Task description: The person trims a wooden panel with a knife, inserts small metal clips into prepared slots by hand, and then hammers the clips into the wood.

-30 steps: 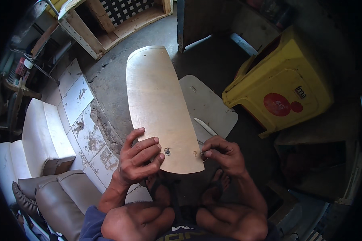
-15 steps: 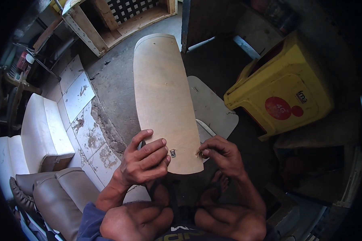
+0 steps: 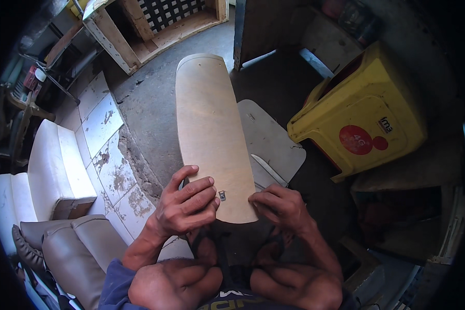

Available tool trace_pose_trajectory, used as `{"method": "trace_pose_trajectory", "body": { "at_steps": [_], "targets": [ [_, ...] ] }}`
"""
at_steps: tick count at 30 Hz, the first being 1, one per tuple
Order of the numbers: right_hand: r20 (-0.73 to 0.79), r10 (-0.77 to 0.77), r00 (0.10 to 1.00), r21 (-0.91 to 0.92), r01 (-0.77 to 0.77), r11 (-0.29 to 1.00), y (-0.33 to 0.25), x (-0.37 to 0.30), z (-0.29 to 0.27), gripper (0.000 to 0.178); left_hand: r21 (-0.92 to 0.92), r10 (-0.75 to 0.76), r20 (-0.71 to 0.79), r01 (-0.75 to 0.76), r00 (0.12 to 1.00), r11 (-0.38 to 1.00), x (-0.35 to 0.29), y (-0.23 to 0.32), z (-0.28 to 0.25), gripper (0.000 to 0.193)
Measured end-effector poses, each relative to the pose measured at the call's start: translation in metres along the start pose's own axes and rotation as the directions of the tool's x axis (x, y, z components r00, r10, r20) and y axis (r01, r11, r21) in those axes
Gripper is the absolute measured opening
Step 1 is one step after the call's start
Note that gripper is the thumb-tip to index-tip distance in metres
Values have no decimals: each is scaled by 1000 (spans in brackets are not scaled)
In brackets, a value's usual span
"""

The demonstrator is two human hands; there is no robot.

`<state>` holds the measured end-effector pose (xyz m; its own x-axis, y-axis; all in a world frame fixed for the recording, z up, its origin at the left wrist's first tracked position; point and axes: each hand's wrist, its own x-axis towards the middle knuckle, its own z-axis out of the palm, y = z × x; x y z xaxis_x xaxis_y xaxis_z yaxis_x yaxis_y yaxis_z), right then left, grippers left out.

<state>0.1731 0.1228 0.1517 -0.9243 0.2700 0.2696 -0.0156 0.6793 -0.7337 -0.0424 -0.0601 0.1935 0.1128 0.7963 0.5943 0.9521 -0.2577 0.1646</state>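
Observation:
A long, pale plywood panel (image 3: 209,124) with rounded ends is held up, slanting away over my lap. My left hand (image 3: 188,204) is wrapped over its left edge near the close end, fingers lying on the face. Beside those fingertips, a small metal fitting (image 3: 222,196) sits on the wood. At the lower right edge of the panel, my right hand (image 3: 281,205) has its thumb and fingers pressed together against the wood. Whatever small thing may be in that pinch is hidden by the fingertips. Below the panel lies a knife-like blade (image 3: 267,168).
A second pale board (image 3: 274,139) lies on the floor under the blade. To the right is a tipped yellow plastic stool (image 3: 367,113). White cushions (image 3: 62,163) and a brown cushion (image 3: 85,253) stand at left. A wooden frame (image 3: 163,41) is at the far side.
The panel's far end has dropped slightly nearer and shifted right, while its near end has slid a little left. My right hand has moved slightly left with it, uncovering more of the blade.

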Motion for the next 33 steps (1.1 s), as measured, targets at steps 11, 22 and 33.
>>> {"method": "trace_pose_trajectory", "body": {
  "at_steps": [11, 22, 33],
  "targets": [
    [-74, 470, 880, 128, -459, 879, 26, -25, -5, 26, 68, -116, -80, 121, 990, 990, -19, -10, -8, 8],
    [-104, 229, 968, 291, -191, 937, -13, 8, -8, 23, 42, -46, -74, 49, 996, 998, -7, -6, 0, 11],
    [22, 512, 859, 651, -400, 645, 22, -13, 25, 15, 47, -74, -72, 78, 995, 996, -32, -9, 58, 10]
  ]
}}
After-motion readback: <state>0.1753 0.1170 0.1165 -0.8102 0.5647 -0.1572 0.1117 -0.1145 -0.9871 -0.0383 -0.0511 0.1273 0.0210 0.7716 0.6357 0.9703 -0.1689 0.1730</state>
